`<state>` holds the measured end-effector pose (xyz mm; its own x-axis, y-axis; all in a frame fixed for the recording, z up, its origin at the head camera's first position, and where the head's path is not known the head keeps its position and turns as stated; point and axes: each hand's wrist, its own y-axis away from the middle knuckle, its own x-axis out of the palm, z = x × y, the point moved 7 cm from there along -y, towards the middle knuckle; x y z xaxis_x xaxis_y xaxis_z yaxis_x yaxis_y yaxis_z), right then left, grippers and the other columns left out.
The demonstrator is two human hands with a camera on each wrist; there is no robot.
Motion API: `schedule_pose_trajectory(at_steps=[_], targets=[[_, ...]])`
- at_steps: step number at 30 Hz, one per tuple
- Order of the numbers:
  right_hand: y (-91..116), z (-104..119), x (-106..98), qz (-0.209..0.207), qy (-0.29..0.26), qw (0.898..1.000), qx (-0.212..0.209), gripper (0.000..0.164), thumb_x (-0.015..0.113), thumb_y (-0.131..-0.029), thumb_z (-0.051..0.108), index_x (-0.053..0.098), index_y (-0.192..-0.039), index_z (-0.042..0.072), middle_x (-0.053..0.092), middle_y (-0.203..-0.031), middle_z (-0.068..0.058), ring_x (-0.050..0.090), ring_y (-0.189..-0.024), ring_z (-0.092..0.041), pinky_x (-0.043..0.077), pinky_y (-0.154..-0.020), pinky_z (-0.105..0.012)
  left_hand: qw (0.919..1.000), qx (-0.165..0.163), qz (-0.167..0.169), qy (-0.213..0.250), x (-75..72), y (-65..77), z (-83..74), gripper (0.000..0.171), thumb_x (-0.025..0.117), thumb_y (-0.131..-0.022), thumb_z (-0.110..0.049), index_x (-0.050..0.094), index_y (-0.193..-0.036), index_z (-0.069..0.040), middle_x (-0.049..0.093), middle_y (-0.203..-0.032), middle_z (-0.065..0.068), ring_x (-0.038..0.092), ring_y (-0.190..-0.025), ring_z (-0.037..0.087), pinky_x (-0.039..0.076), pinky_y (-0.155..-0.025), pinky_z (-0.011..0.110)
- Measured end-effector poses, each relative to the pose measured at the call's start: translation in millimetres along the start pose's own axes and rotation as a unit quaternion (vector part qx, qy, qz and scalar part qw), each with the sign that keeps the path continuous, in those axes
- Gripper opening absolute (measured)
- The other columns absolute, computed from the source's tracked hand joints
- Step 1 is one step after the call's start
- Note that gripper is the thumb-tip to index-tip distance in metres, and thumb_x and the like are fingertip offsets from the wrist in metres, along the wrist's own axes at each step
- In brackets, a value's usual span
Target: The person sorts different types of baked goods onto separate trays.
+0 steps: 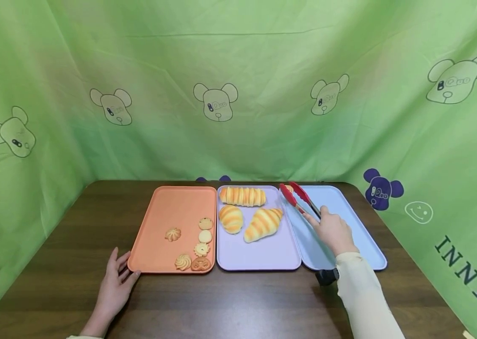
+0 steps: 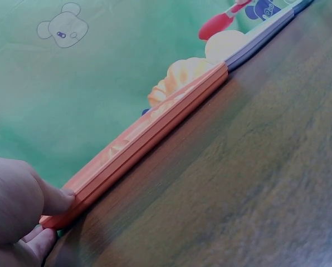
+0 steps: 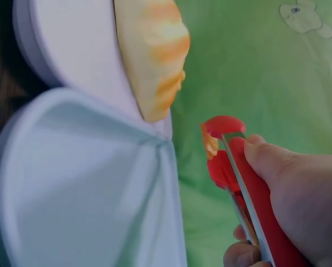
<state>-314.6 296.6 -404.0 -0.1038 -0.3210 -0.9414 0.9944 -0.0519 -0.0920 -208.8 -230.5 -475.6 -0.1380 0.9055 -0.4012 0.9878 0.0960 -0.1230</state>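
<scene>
a: where's the cookie [image 3: 210,143]?

b: nipped between the red ends of the tongs [image 3: 258,192], up by the blue tray's [image 1: 350,207] far left corner. can't tell how high.

a: and the fingers?

b: right hand [image 1: 335,231] is clamped round the tongs, thumb on one arm. guessing that's so skin doesn't touch food. left hand [image 1: 115,285] has thumb and fingers pinching the near left corner of the orange tray [image 1: 170,207], probably to steady it.

a: materials?

b: tongs look like metal with red, rubbery ends. trays look plastic, smooth, round-cornered, side by side, likely so it's a short hop across. more cookies [image 1: 205,236] on the orange one: swirly, round, a pretzel shape. purple tray [image 1: 259,258] has three puffy, ridged breads [image 1: 264,223], maybe fake. wood-grain table [image 1: 230,306] under it all, wrinkly green curtain [image 1: 255,141] behind.
</scene>
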Motion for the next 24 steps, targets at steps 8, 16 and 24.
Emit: schedule_pose_trajectory(at_steps=[8,16,24], targets=[[-8.8,-15.3,9.6,0.018,-0.004,1.000,0.021,0.065,0.047,-0.102,0.053,0.044,-0.116,-0.010,0.058,-0.079,-0.030,0.057,-0.064,-0.038,0.046,-0.052,-0.050,0.9998,0.015,-0.008,-0.006,-1.1,-0.6,-1.9,0.086,0.059,-0.095,0.010,-0.006,-0.151,0.015,0.033,-0.145,0.041,0.035,-0.133,0.053,0.030,-0.085,-0.005],[-15.0,-23.4,17.8,0.043,0.007,0.998,0.040,0.077,0.045,-0.101,0.057,0.042,-0.127,-0.015,0.056,-0.106,-0.046,0.061,-0.086,-0.054,0.050,-0.065,-0.060,0.9997,0.020,-0.013,-0.010,-1.1,-0.4,-1.3,0.086,0.060,-0.095,0.010,-0.005,-0.151,0.015,0.034,-0.145,0.040,0.036,-0.133,0.052,0.030,-0.086,-0.005],[-18.6,-29.5,24.1,0.069,0.007,0.996,0.052,0.087,0.043,-0.100,0.061,0.036,-0.137,-0.017,0.051,-0.117,-0.048,0.059,-0.094,-0.054,0.051,-0.071,-0.061,0.9996,0.022,-0.016,-0.006,-1.3,-0.1,-1.8,0.086,0.060,-0.094,0.010,-0.004,-0.151,0.016,0.034,-0.145,0.041,0.036,-0.132,0.053,0.030,-0.085,-0.005]])
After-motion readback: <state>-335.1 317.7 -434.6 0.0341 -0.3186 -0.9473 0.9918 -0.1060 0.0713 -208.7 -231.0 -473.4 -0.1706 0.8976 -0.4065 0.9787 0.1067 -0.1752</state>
